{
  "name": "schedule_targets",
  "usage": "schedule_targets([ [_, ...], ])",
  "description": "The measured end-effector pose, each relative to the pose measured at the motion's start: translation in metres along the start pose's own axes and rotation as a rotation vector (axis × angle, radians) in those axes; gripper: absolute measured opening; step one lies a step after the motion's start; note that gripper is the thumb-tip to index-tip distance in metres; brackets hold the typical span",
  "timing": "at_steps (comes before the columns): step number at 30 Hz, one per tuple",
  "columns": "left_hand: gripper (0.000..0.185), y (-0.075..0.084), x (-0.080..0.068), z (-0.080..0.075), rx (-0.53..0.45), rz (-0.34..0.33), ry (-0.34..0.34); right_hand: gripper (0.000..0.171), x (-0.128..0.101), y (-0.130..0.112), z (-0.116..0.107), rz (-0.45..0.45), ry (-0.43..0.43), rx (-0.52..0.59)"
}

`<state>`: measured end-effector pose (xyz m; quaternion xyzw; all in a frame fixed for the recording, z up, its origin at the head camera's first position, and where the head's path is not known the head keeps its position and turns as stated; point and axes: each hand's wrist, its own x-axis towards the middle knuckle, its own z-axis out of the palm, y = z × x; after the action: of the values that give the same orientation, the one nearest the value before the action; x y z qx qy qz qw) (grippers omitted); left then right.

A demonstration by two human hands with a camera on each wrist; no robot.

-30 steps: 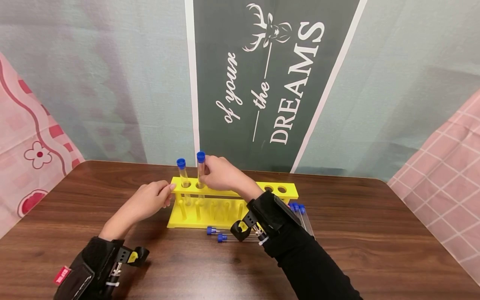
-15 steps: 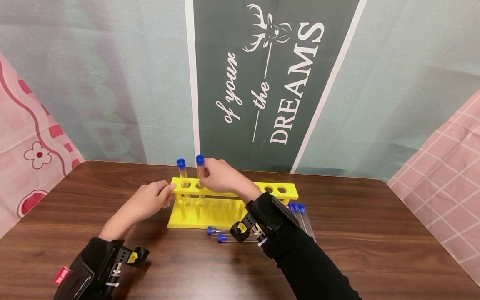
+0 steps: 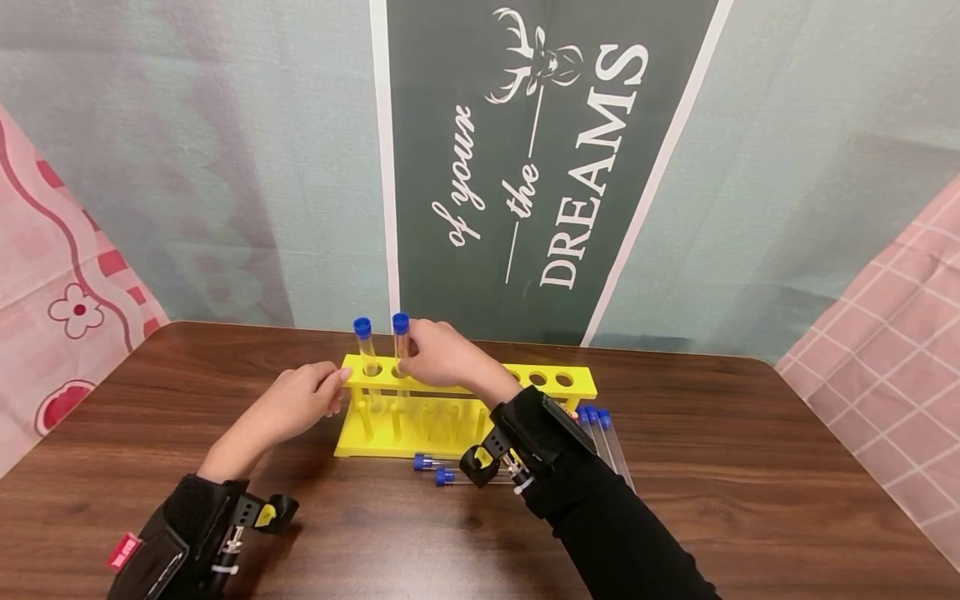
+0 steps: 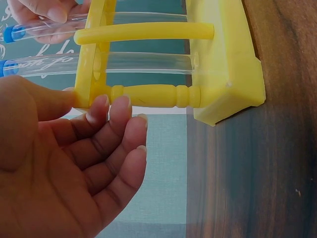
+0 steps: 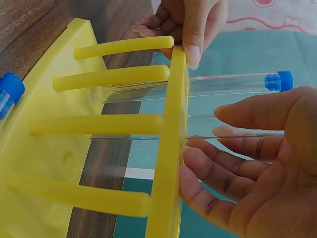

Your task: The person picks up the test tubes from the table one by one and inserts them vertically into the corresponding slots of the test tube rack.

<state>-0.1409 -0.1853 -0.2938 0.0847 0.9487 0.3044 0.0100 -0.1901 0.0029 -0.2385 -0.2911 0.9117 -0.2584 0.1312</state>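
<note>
Dark brown wooden counter (image 3: 675, 500): it carries the long yellow plastic test-tube rack (image 3: 465, 417), which stands upright near the back edge. My left hand (image 3: 296, 404) steadies the rack's left end, thumb and fingertips pinching the top plate beside the turned corner post; if that hold slackens, a sideways nudge from the other hand could, I judge, slide or tip the light rack.

My right hand (image 3: 442, 350) pinches the second clear glass test tube with a blue cap (image 3: 401, 350) just below its cap. This tube sits in the second hole from the left, passing down through the top plate; whether its bottom has seated in the base I cannot tell. Letting go too soon might drop it hard onto the base, and a tilted push could bind the glass against the hole's edge.

The first blue-capped clear tube (image 3: 365, 350) stands just beside it; my knuckles could knock it.

Loose blue-capped tubes (image 3: 435, 471) lie on the counter under my right forearm, where my sleeve might roll them.
</note>
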Motion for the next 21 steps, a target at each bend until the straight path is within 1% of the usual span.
schedule_targets([
  [6,0.03,-0.0001,-0.0005,0.0,-0.002,0.0,-0.003,0.026,0.0006,0.0005,0.0004,0.022,-0.008,-0.011],
  [11,0.03,-0.0001,-0.0004,-0.0001,0.0,0.004,-0.003,0.027,0.0004,0.0007,0.0004,0.019,-0.006,-0.017],
  [21,0.03,-0.0001,-0.0008,0.0003,-0.008,0.008,0.0,0.018,0.0006,0.001,0.0008,0.039,0.001,-0.004],
])
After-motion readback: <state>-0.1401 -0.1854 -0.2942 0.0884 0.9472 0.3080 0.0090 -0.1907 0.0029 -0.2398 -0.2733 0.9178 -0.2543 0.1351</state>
